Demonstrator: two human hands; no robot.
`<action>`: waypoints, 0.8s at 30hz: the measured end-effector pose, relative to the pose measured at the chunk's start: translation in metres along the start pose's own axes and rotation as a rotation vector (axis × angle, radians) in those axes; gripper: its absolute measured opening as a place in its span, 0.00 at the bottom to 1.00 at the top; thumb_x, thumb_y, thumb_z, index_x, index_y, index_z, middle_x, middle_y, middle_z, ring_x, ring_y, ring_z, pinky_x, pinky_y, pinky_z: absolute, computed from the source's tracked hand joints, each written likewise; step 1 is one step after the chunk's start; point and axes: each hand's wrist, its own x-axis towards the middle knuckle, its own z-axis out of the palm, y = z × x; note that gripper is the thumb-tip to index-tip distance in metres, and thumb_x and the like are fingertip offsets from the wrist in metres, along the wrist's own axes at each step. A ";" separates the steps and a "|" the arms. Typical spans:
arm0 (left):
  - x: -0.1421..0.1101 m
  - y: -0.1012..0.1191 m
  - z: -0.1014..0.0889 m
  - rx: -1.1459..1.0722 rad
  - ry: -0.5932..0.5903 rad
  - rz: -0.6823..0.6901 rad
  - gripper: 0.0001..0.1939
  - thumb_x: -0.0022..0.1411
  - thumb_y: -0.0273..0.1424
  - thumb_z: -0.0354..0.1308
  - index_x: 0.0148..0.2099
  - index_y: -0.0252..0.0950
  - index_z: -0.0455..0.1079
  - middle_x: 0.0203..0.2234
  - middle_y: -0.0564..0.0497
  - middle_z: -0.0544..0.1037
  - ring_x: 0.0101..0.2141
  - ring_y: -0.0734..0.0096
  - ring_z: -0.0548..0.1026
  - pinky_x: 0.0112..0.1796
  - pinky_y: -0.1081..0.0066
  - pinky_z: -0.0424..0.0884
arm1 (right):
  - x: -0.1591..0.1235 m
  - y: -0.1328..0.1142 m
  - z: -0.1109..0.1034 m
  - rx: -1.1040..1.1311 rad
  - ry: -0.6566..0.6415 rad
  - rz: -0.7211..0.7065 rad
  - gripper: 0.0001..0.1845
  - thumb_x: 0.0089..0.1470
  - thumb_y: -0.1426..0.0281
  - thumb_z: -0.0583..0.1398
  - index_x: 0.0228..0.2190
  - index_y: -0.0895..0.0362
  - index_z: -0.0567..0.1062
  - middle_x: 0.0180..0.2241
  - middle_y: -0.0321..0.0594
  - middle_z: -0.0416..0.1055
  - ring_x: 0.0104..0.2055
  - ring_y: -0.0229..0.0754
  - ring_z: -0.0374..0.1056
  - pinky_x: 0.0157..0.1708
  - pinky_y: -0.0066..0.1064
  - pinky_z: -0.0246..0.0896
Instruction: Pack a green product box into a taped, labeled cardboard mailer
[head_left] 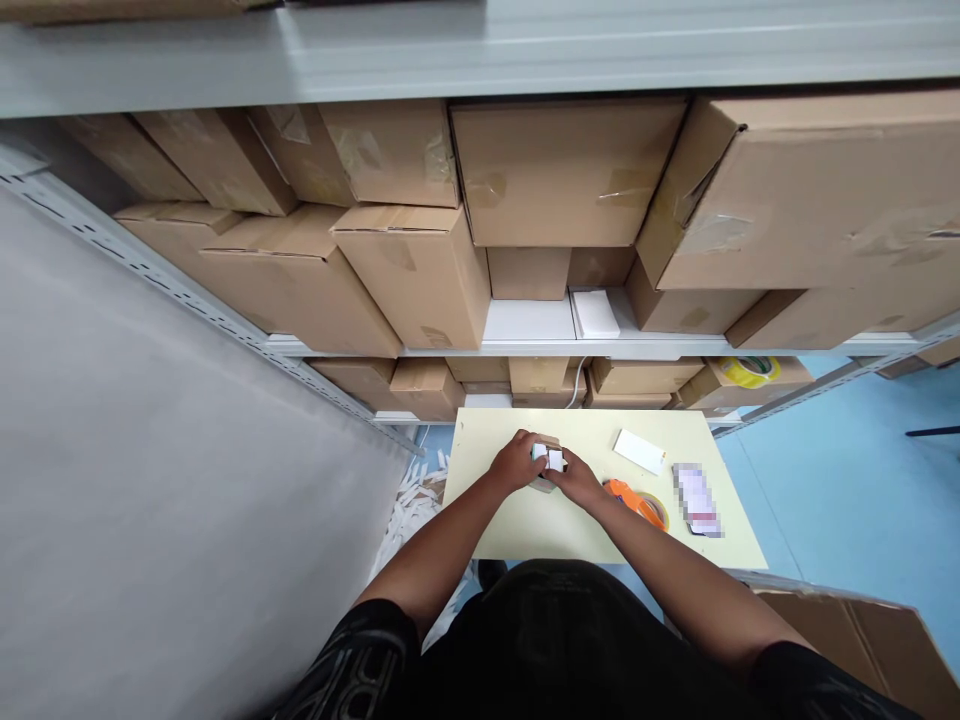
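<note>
Over the middle of the small cream table [525, 535], a small carton [543, 485] with a brown flap raised at its far side sits between my two hands. White blocks or little boxes [555, 460] show in its top opening. My left hand [516, 461] grips the left side, its thumb near the white pieces. On the right side, my right hand [579, 481] closes around the carton. The fingers beneath and behind it are partly hidden.
An orange tape dispenser [626, 497], a white box [640, 452] and a pixelated phone-like object [696, 500] lie on the table's right. Shelves ahead hold brown cartons [570, 175] and a yellow tape roll [752, 371]. A grey wall [187, 450] stands left; an open carton [847, 640] is lower right.
</note>
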 end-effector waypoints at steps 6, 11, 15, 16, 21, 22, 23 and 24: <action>0.007 0.014 0.001 0.066 -0.064 -0.178 0.21 0.55 0.39 0.65 0.50 0.40 0.75 0.49 0.45 0.78 0.42 0.58 0.78 0.41 0.65 0.73 | -0.003 0.000 0.007 -0.179 0.095 0.059 0.23 0.50 0.64 0.65 0.48 0.57 0.76 0.47 0.48 0.76 0.46 0.51 0.74 0.42 0.37 0.69; 0.008 0.022 -0.007 0.055 -0.086 -0.150 0.17 0.59 0.37 0.61 0.50 0.39 0.76 0.43 0.43 0.83 0.44 0.52 0.79 0.44 0.62 0.74 | -0.001 -0.001 0.009 -0.256 0.133 0.071 0.21 0.51 0.63 0.64 0.46 0.58 0.77 0.45 0.52 0.76 0.44 0.55 0.74 0.41 0.40 0.68; -0.004 0.013 -0.019 -0.071 -0.044 -0.101 0.21 0.64 0.32 0.53 0.57 0.39 0.75 0.51 0.43 0.82 0.50 0.53 0.78 0.51 0.61 0.72 | -0.001 0.004 -0.001 -0.014 0.090 0.089 0.20 0.53 0.64 0.59 0.48 0.53 0.77 0.42 0.43 0.79 0.41 0.47 0.75 0.39 0.36 0.69; -0.008 0.008 -0.020 -0.111 -0.018 -0.092 0.22 0.65 0.31 0.52 0.58 0.39 0.74 0.52 0.44 0.81 0.51 0.54 0.78 0.53 0.62 0.72 | -0.002 0.007 -0.003 0.086 0.061 0.108 0.21 0.54 0.64 0.58 0.49 0.53 0.77 0.42 0.41 0.79 0.39 0.46 0.75 0.38 0.35 0.70; -0.025 -0.015 -0.005 -0.282 0.037 -0.154 0.23 0.66 0.28 0.49 0.61 0.40 0.72 0.50 0.48 0.82 0.47 0.61 0.79 0.51 0.64 0.74 | -0.001 0.026 -0.005 0.364 0.006 0.173 0.20 0.49 0.66 0.57 0.43 0.56 0.78 0.35 0.40 0.78 0.35 0.44 0.74 0.37 0.34 0.73; -0.027 -0.018 0.000 -0.304 0.036 -0.183 0.24 0.67 0.28 0.49 0.63 0.40 0.70 0.50 0.48 0.81 0.45 0.63 0.79 0.50 0.64 0.75 | -0.001 0.029 -0.004 0.384 0.016 0.181 0.21 0.49 0.66 0.57 0.44 0.56 0.78 0.36 0.41 0.78 0.36 0.44 0.74 0.37 0.35 0.73; -0.029 -0.021 0.006 -0.317 0.051 -0.203 0.25 0.67 0.28 0.50 0.65 0.39 0.67 0.52 0.46 0.80 0.44 0.64 0.79 0.49 0.65 0.75 | 0.000 0.032 -0.002 0.405 0.025 0.188 0.23 0.49 0.66 0.57 0.47 0.56 0.77 0.38 0.42 0.78 0.37 0.44 0.74 0.38 0.35 0.73; -0.030 -0.023 0.010 -0.311 0.087 -0.204 0.26 0.67 0.28 0.51 0.66 0.39 0.65 0.55 0.44 0.77 0.45 0.65 0.79 0.49 0.64 0.75 | 0.001 0.034 -0.001 0.424 0.035 0.194 0.26 0.49 0.65 0.57 0.50 0.56 0.76 0.41 0.43 0.78 0.39 0.44 0.74 0.39 0.35 0.74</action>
